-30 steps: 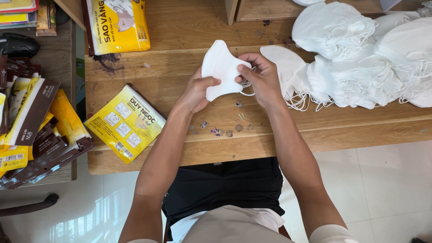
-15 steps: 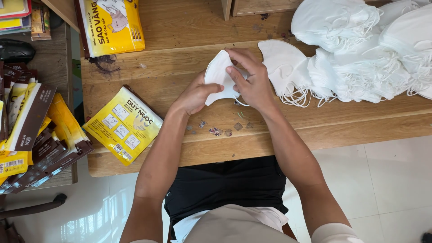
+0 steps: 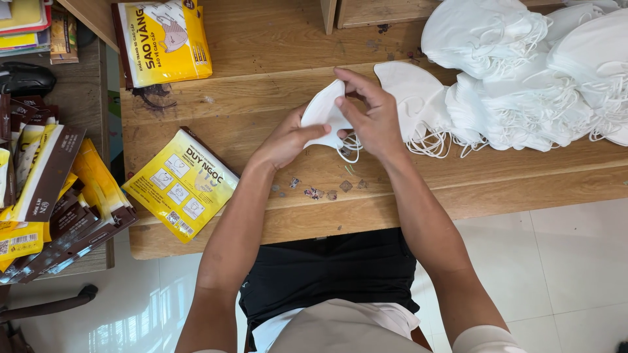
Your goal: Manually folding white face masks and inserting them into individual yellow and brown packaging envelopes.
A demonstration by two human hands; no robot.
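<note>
Both my hands hold one folded white face mask (image 3: pixel 322 112) above the wooden table (image 3: pixel 261 59). My left hand (image 3: pixel 286 138) grips its lower left edge. My right hand (image 3: pixel 368 114) pinches its right side, and the mask's thin ear loops (image 3: pixel 350 147) dangle below my fingers. Just right of my right hand lies another flat white mask (image 3: pixel 412 91), the nearest of a large heap of white masks (image 3: pixel 523 72) spread over the table's right part.
A flat yellow pouch (image 3: pixel 182 184) lies on the table left of my arms; a second yellow pouch (image 3: pixel 163 40) lies at the far left edge. Several yellow and brown pouches (image 3: pixel 46 196) are stacked on a side surface. Small scraps (image 3: pixel 314 193) dot the table's front.
The mask was spread open between both hands a second ago. It is now folded narrower, with my right hand lying across its right side.
</note>
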